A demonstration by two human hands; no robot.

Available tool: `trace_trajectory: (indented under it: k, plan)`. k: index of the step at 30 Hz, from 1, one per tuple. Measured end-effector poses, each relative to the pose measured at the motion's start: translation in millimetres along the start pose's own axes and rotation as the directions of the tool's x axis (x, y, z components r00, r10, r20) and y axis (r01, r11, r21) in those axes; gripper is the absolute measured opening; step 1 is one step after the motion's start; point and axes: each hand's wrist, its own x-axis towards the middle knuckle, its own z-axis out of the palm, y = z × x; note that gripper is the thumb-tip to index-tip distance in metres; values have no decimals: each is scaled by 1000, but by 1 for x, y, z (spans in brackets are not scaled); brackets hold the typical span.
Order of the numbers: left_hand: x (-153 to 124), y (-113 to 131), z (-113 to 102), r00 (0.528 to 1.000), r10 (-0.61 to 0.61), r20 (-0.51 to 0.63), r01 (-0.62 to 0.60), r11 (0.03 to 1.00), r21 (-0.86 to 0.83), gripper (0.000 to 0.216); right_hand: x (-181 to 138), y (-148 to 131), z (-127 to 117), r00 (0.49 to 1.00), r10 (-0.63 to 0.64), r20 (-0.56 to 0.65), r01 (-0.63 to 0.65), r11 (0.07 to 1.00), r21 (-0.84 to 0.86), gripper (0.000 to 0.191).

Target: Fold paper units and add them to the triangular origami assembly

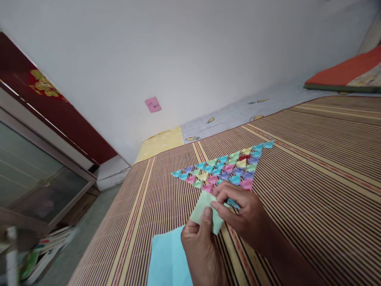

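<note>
A small light green paper [203, 207], partly folded, is pinched by both hands above the striped mat [312, 178]. My left hand [200, 248] grips its lower edge with the thumb on top. My right hand [242, 212] pinches its right side with fingers pressed together. Just beyond the hands lies a triangle of several small folded paper pieces [228, 167] in blue, pink, green, yellow and purple. A light blue paper sheet [168, 260] lies flat on the mat under my left hand.
A white wall with a pink sticky note [152, 104] rises behind the mat. A dark red cabinet with glass doors [38, 159] stands at the left, books [38, 254] on the floor below. An orange cushion [345, 73] lies far right.
</note>
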Motion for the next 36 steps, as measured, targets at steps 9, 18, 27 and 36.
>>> trace_trajectory:
  k: [9, 18, 27, 36]
  plan:
    - [-1, -1, -2, 998, 30, -59, -28, 999, 20, 32, -2, 2, 0, 986, 165, 11, -165, 984, 72, 15]
    - [-4, -2, 1, 994, 105, -3, -100, 958, 270, 38, 0, -2, -7, 944, 320, 85, -331, 917, 222, 20]
    - [-2, 2, -6, 935, -150, 322, -22, 879, 475, 24, 1, 4, -23, 921, 389, -21, -364, 878, 310, 26]
    - [10, 21, -18, 945, -141, 294, 23, 928, 371, 28, 1, -1, -17, 924, 343, 167, -371, 911, 179, 21]
